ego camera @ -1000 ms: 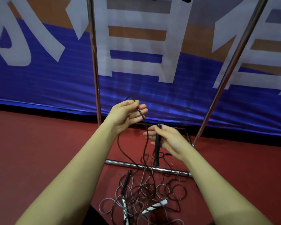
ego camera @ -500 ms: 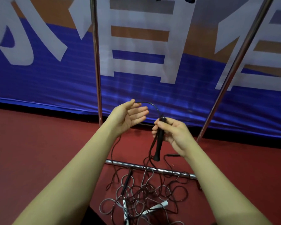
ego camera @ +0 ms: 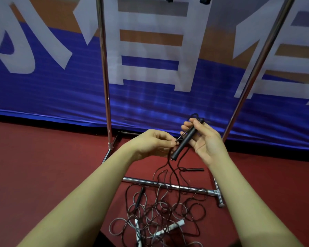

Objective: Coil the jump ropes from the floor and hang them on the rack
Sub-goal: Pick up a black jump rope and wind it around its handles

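Floor pile: jump ropes (ego camera: 155, 216) tangled on the red floor (ego camera: 43, 166) nearest the camera, dark and grey cords looped through each other, two white handles (ego camera: 169, 227) among them.
Base bar: rack (ego camera: 103, 68) foot runs across just behind the pile; some loops lie over it.
Left hand (ego camera: 150, 145): pinches the dark cord close beside the handle.
Right hand (ego camera: 203, 139): fingers and thumb curled round the black handle (ego camera: 184, 139), held tilted; hands close together.
Cord: drops from the hands into the pile (its second handle not clearly traced).
Step in hand: starting the coil, I judge.
Doing it well: draw even loops, let cord slide free slowly so the tangle isn't dragged up.
Beyond: rack uprights, blue banner (ego camera: 61, 86).
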{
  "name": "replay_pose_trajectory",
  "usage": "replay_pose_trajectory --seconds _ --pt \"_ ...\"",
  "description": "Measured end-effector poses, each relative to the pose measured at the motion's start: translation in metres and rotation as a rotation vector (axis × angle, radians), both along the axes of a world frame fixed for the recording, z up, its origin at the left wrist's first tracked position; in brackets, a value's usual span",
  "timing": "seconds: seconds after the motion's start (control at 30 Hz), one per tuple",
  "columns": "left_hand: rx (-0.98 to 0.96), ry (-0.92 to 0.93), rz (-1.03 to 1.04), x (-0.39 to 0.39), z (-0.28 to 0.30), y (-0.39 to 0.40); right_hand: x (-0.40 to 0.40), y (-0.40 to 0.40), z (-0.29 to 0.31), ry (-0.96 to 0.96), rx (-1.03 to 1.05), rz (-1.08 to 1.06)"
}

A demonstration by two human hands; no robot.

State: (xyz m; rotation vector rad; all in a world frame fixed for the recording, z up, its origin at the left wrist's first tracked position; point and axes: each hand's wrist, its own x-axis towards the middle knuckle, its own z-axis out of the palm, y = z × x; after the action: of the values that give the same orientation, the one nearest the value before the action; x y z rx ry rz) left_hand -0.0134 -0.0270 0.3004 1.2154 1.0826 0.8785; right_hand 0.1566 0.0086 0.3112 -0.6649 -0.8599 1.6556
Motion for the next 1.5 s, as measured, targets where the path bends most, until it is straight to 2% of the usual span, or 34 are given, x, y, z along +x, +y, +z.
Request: replay_pose_trajectory --seconds 0.1,0.17,0.33,0.5,0.6,0.73,0.87,0.93,1.07,1.1,1.2,1.3,1.5 --pt "0.036 0.0 0.064 -0.003 0.003 0.0 0.002 0.003 -0.002 -0.072 0.009 0.037" --pt "0.048 -0.063 0.117 -0.006 0.007 0.001 0.003 0.003 -0.005 -0.136 0.003 0.071" --pt "0.049 -0.384 0.245 -0.012 0.019 0.003 -0.006 0.001 -0.015 -0.286 0.051 0.162" --pt "0.109 -0.674 0.444 -0.012 0.033 0.009 -0.014 -0.005 -0.023 -0.479 0.111 0.362" --pt "0.143 -0.771 0.561 -0.017 0.035 0.011 -0.012 -0.008 -0.025 -0.587 0.134 0.493" --pt "0.1 -0.698 0.607 -0.02 0.027 0.013 -0.013 -0.011 -0.025 -0.615 0.162 0.461" --pt "-0.02 -0.598 0.508 -0.026 0.021 0.013 -0.013 -0.012 -0.016 -0.456 0.153 0.378" --pt "-0.066 -0.467 0.426 -0.027 0.018 0.011 -0.012 -0.012 -0.011 -0.306 0.112 0.325" --pt "-0.135 -0.015 0.153 -0.018 0.007 0.001 -0.009 -0.011 -0.002 -0.081 0.069 0.233" --pt "-0.134 0.052 0.081 -0.015 0.005 -0.002 -0.008 -0.01 -0.001 -0.05 0.073 0.213" --pt "-0.116 0.056 -0.054 -0.01 0.0 -0.006 -0.003 -0.008 0.003 0.008 0.088 0.151" --pt "-0.033 0.062 -0.095 -0.008 0.003 -0.006 0.001 -0.005 0.003 0.017 0.092 0.117" --pt "0.049 0.091 0.012 -0.008 0.007 -0.005 0.003 0.0 -0.003 -0.072 0.069 0.105"
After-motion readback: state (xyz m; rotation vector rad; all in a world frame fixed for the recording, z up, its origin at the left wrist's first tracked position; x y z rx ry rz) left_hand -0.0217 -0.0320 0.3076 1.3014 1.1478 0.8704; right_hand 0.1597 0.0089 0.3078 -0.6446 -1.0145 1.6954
